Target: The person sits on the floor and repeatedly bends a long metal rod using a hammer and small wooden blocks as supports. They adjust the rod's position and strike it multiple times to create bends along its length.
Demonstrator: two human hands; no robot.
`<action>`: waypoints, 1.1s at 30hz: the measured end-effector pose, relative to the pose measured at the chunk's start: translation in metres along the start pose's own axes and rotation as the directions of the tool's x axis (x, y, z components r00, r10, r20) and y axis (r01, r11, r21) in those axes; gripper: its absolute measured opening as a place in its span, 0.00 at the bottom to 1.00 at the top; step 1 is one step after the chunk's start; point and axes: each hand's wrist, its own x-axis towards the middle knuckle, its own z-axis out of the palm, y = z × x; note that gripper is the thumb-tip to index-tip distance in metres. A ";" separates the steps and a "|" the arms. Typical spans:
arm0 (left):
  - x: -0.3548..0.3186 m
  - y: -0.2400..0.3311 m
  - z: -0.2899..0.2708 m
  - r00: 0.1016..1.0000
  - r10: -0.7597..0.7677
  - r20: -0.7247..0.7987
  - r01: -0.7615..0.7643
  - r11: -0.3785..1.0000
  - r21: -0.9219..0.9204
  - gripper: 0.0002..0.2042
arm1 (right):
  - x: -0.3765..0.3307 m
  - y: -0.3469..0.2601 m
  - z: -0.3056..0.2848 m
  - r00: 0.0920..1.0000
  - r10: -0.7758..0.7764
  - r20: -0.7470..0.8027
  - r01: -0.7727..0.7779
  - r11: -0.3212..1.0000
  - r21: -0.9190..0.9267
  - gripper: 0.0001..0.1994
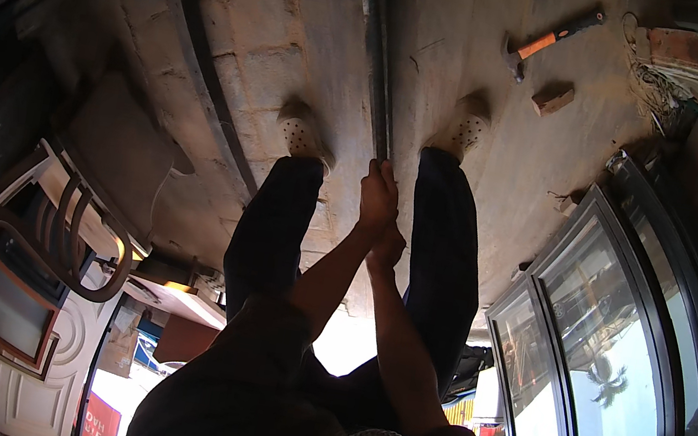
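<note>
A long, narrow dark bar runs away from me along the floor, between my two feet. Its near end rises into my grip. My left hand is closed around that end, its fingers wrapped over the bar. Just behind it, closer to my body, my right hand is also closed, and the two hands touch or overlap. The bar's part inside my right hand is hidden. Both my arms reach straight down between my knees.
A hammer with an orange and black handle lies at the far right, beside a small brown block. Dark-framed glass panels stand on the right. A dark strip crosses the floor on the left, near curved chair-like frames.
</note>
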 end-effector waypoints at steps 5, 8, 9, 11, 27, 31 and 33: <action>0.006 -0.023 0.017 0.982 0.143 -0.122 -0.133 0.988 0.084 0.17 | 0.009 0.006 -0.001 0.995 0.019 0.097 -0.011 0.997 -0.081 0.33; 0.009 -0.013 0.011 1.000 0.012 -0.008 -0.012 0.999 -0.039 0.17 | 0.013 -0.002 0.004 0.999 -0.014 -0.032 0.015 0.999 0.036 0.18; 0.013 -0.026 0.015 0.996 0.081 -0.047 -0.080 0.997 0.023 0.17 | 0.013 -0.002 0.004 1.000 0.003 -0.008 -0.003 1.000 0.011 0.18; 0.015 -0.031 0.017 0.995 0.088 -0.047 -0.086 0.996 0.027 0.16 | 0.014 -0.001 0.006 0.999 0.039 0.035 -0.037 0.998 -0.042 0.18; 0.025 -0.050 0.031 0.978 0.172 -0.113 -0.167 0.985 0.051 0.20 | 0.034 -0.002 0.012 0.979 0.150 0.141 -0.129 0.981 -0.147 0.26; 0.024 -0.051 0.031 0.977 0.176 -0.124 -0.168 0.983 0.066 0.19 | 0.028 0.000 0.011 0.972 0.180 0.149 -0.157 0.976 -0.151 0.24; 0.024 -0.051 0.031 0.978 0.170 -0.121 -0.164 0.985 0.055 0.19 | 0.032 -0.001 0.012 0.979 0.144 0.144 -0.125 0.983 -0.133 0.24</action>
